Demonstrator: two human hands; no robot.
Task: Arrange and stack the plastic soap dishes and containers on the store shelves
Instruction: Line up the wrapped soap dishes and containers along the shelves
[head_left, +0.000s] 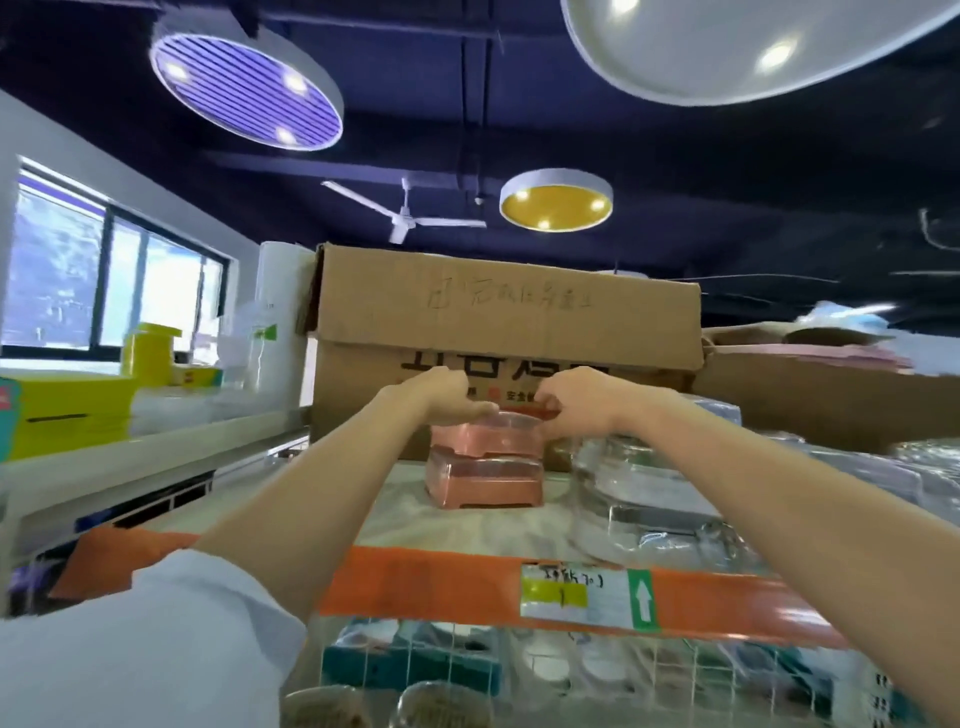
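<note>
Two pink plastic soap dishes (485, 470) with clear lids stand stacked on the top shelf (467, 525), in front of a big cardboard box. My left hand (441, 397) grips the left edge of the upper dish's lid with curled fingers. My right hand (576, 402) pinches the right edge of the same lid. Both arms reach up and forward from below. To the right of the stack lies a pile of clear plastic containers (649, 493).
The cardboard box (509, 322) fills the back of the shelf, with another box (831, 395) at right. An orange shelf beam (467, 582) with a label runs across the front; wire mesh and goods lie below. Yellow packages (72, 405) sit on a left ledge.
</note>
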